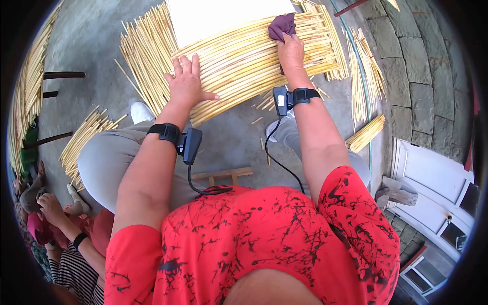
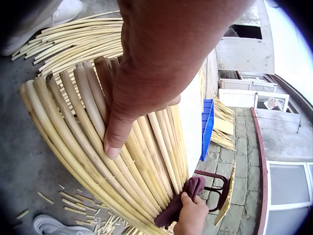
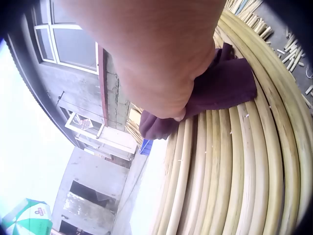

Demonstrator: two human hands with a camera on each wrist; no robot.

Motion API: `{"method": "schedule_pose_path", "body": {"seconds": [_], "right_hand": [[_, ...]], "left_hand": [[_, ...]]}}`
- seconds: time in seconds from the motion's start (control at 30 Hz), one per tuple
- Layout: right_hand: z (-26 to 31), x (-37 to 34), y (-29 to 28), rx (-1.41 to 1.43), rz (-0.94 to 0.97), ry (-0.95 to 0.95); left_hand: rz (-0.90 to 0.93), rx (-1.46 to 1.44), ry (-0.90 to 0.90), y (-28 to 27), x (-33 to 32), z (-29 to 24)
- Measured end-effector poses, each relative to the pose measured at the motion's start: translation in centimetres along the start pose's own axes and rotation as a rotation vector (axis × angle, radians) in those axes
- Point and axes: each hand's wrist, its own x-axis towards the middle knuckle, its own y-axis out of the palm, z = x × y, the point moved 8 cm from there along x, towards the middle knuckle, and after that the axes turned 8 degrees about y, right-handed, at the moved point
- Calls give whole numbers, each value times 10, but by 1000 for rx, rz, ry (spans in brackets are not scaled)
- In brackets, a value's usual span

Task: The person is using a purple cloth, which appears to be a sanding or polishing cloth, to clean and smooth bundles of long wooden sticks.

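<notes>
A panel of pale yellow stalks (image 1: 231,63), laid side by side, spans the space in front of the person's knees in the head view. Spread over its left part, the left hand (image 1: 186,86) rests with its thumb pointing inward along the stalks. Toward the panel's right end, the right hand (image 1: 291,52) holds a crumpled purple cloth (image 1: 281,26) against the stalks. In the right wrist view the cloth (image 3: 230,85) lies across several stalks under the palm. The left wrist view shows the left thumb (image 2: 116,139) flat on the stalks near their cut ends.
Beyond the panel is a white surface (image 1: 223,15). Loose stalk bundles lie at the left (image 1: 91,134) and right (image 1: 366,76). Cut pieces (image 2: 76,203) litter the floor near a shoe (image 2: 58,225). A small wooden stool (image 1: 223,174) stands below; another person's hand (image 1: 52,208) shows at left.
</notes>
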Motion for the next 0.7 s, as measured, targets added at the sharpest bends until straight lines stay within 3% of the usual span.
{"method": "schedule_pose_path", "body": {"seconds": [0.07, 0.23, 0.37, 0.57, 0.63, 0.7], "right_hand": [[36, -19, -1, -4, -25, -102], [155, -120, -9, 182, 145, -530], [126, -98, -19, 285, 156, -445], [-37, -28, -17, -29, 39, 131], [-32, -29, -12, -109, 17, 109], [14, -47, -12, -64, 47, 44]], "left_hand": [[-9, 6, -6, -2, 0, 1], [60, 83, 2, 5, 3, 2], [32, 15, -7, -1, 0, 0], [45, 16, -17, 0, 0, 1], [39, 20, -8, 0, 2, 0], [45, 22, -15, 1, 2, 0]]}}
